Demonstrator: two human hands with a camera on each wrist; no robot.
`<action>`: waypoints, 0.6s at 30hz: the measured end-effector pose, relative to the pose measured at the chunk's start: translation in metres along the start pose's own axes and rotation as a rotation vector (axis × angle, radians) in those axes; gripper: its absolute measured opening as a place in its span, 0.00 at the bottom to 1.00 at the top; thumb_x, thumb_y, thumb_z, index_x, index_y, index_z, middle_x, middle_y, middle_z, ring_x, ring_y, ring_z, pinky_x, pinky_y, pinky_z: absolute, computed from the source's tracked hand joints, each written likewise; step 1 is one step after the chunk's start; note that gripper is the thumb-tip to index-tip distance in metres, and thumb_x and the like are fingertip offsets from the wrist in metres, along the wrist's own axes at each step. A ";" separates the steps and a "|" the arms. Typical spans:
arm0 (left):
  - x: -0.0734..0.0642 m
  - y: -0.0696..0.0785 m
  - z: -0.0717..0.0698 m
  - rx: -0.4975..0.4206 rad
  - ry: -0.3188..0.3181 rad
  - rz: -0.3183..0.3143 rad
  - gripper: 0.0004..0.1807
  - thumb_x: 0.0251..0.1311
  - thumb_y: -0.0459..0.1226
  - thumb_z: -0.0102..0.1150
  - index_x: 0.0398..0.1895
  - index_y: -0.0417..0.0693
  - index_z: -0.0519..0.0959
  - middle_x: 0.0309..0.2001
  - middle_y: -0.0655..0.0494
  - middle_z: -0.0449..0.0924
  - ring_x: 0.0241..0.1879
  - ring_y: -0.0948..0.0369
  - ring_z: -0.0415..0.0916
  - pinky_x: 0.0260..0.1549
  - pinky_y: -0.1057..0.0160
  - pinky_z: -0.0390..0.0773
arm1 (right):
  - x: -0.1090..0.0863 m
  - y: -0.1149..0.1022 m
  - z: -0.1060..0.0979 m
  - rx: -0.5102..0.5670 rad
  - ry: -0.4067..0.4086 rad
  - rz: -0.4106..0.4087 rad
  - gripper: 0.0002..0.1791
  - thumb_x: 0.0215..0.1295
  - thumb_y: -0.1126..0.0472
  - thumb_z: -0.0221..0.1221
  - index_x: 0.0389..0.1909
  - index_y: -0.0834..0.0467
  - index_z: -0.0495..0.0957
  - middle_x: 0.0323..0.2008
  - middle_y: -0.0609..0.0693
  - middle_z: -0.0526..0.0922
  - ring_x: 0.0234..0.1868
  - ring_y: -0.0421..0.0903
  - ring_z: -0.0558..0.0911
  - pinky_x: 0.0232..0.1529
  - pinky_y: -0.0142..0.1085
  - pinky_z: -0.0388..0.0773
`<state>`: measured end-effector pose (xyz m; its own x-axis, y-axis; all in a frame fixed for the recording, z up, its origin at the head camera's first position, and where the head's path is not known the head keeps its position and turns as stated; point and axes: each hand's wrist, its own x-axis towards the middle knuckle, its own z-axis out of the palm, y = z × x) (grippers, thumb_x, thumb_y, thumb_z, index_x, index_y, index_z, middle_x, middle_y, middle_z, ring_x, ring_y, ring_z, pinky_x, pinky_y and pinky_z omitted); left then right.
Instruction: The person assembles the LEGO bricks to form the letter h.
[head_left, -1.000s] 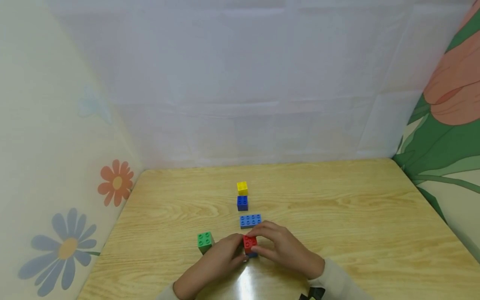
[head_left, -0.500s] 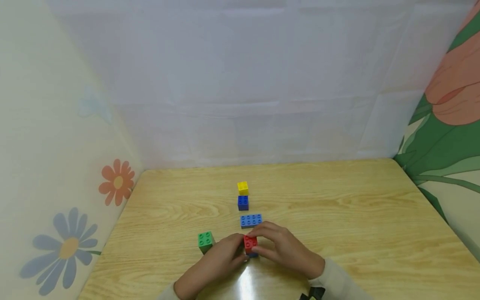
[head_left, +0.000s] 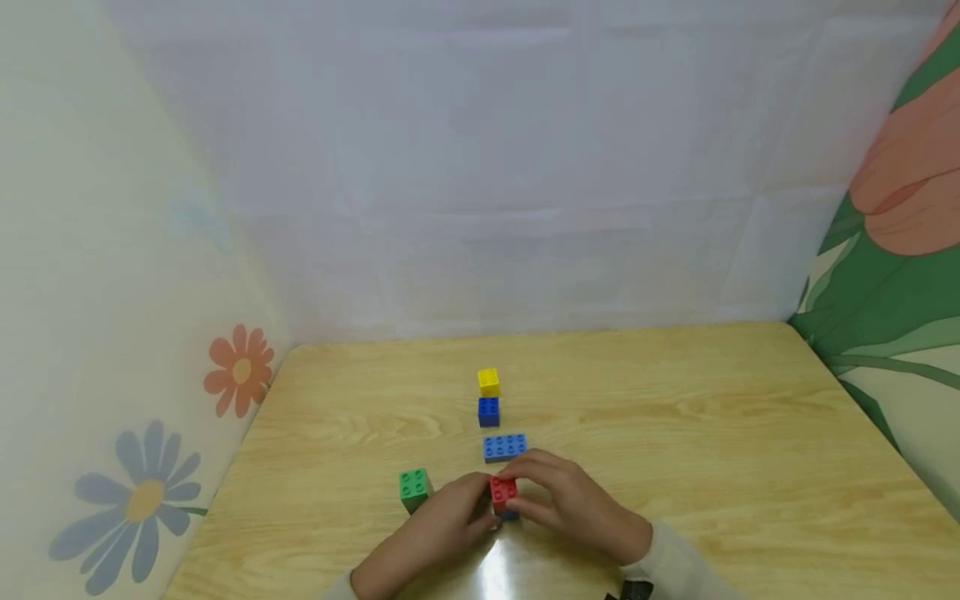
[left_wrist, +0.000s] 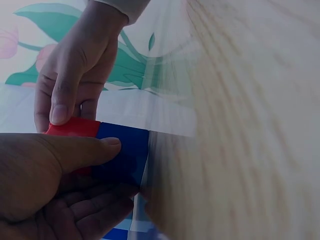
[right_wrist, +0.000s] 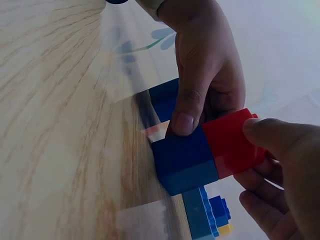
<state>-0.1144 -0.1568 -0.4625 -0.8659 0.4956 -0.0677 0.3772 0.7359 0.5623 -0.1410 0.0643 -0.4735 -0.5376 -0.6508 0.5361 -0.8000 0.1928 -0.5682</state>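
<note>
A red building brick [head_left: 503,493] stands on top of a dark blue brick [right_wrist: 185,162], their faces flush in both wrist views. My left hand [head_left: 450,515] pinches the blue brick low at the table, thumb on one side and fingers on the other. With thumb and fingertips, my right hand [head_left: 576,507] grips the red brick from the right. Both bricks stay upright. Just left of my left hand stands a green brick [head_left: 415,489], its lower part partly hidden by that hand.
Beyond the hands lies a longer blue brick [head_left: 506,448] with two rows of studs. Farther back stand a small blue brick [head_left: 488,412] and a yellow brick [head_left: 488,382], in line. The wooden table [head_left: 675,417] ends at a white-covered wall [head_left: 510,167].
Both hands keep their hold on the red and blue bricks with hardly any movement. The head view has shifted slightly, so everything sits a little lower and farther right.
</note>
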 end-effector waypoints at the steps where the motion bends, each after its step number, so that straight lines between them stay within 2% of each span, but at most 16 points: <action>1: 0.000 0.000 0.001 -0.005 0.001 0.004 0.19 0.62 0.41 0.64 0.53 0.43 0.76 0.47 0.53 0.80 0.48 0.56 0.78 0.48 0.55 0.79 | -0.001 0.000 0.000 0.001 -0.007 0.014 0.16 0.66 0.58 0.62 0.54 0.53 0.78 0.52 0.42 0.79 0.54 0.39 0.78 0.56 0.32 0.75; 4: -0.001 -0.002 0.002 -0.022 -0.003 0.011 0.18 0.62 0.42 0.64 0.52 0.45 0.76 0.47 0.55 0.80 0.48 0.58 0.78 0.49 0.56 0.79 | -0.002 0.000 0.000 0.002 -0.027 0.049 0.16 0.67 0.55 0.62 0.54 0.51 0.78 0.53 0.40 0.78 0.54 0.38 0.77 0.56 0.32 0.75; 9: 0.001 -0.003 0.003 -0.036 -0.005 0.015 0.18 0.62 0.43 0.64 0.53 0.46 0.76 0.47 0.57 0.80 0.49 0.60 0.77 0.50 0.56 0.78 | -0.001 -0.001 -0.002 0.005 -0.032 0.052 0.16 0.67 0.56 0.62 0.55 0.51 0.77 0.52 0.39 0.77 0.53 0.37 0.77 0.55 0.32 0.76; 14: 0.002 -0.002 0.003 -0.069 -0.007 0.012 0.20 0.59 0.43 0.66 0.52 0.47 0.76 0.42 0.62 0.77 0.41 0.65 0.74 0.43 0.61 0.79 | 0.000 -0.002 -0.004 0.016 -0.035 0.052 0.17 0.67 0.56 0.62 0.55 0.51 0.77 0.52 0.40 0.77 0.53 0.38 0.77 0.53 0.32 0.77; 18: 0.001 0.002 0.000 -0.090 0.004 0.006 0.24 0.59 0.44 0.66 0.56 0.46 0.75 0.47 0.58 0.78 0.46 0.61 0.76 0.46 0.58 0.79 | 0.000 -0.002 -0.005 0.013 -0.043 0.070 0.20 0.67 0.54 0.62 0.58 0.50 0.75 0.54 0.39 0.76 0.54 0.36 0.76 0.54 0.33 0.77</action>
<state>-0.1146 -0.1551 -0.4617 -0.8649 0.4982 -0.0611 0.3515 0.6881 0.6348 -0.1408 0.0676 -0.4697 -0.5798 -0.6669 0.4681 -0.7573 0.2291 -0.6116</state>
